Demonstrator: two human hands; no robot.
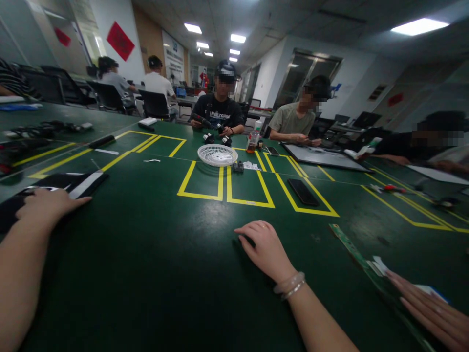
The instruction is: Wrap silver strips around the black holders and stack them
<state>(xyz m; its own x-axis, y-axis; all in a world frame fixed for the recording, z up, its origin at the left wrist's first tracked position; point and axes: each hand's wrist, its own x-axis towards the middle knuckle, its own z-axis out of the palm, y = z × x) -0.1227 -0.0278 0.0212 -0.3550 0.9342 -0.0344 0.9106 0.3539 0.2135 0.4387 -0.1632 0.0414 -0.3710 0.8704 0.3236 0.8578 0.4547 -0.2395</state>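
Observation:
My left hand (46, 208) rests palm down over a flat black item with a white strip (86, 186) at the table's left side. Its thumb stretches out to the right, and the other fingers partly hide one another; I see nothing gripped. Just above or on the bare green table (198, 259), my right hand (266, 247) hangs loosely bent, thumb and forefinger apart, with nothing between them. A ring and two bracelets show on that arm. Beyond it lies a black phone (302, 191) inside a yellow taped outline.
At right, a co-worker's hand (432, 303) is by a long green circuit board (353, 252). A white plastic basket (217, 155) and a bottle (252, 141) stand mid-table. Cables (44, 131) lie far left. Several people sit around, one beside a large dark panel (326, 157).

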